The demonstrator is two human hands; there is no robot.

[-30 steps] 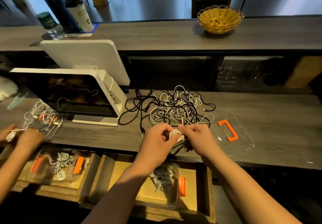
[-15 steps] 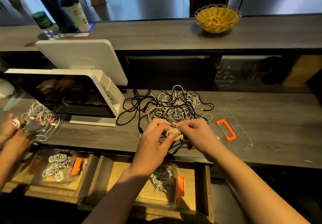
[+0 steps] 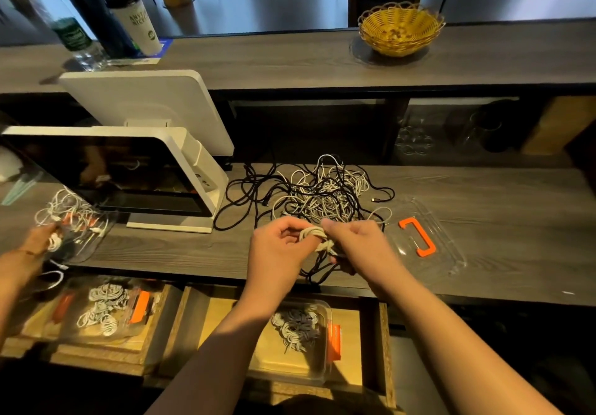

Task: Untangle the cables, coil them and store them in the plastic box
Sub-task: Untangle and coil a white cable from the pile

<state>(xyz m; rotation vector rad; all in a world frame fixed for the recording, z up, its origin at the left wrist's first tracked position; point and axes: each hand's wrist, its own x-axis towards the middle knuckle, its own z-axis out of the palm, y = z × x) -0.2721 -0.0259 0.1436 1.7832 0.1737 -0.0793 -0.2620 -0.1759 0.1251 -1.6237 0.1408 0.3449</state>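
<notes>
On the grey wooden worktop [image 3: 483, 188], both hands' fingers [image 3: 335, 227] pinch a small white cable coil [image 3: 314, 234], soft and light, probably best held at its wrapped middle.

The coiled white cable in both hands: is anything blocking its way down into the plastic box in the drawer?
Nothing visible. The coiled white cable sits above the counter edge; the plastic box lies open below, its lid off to the right.
</notes>
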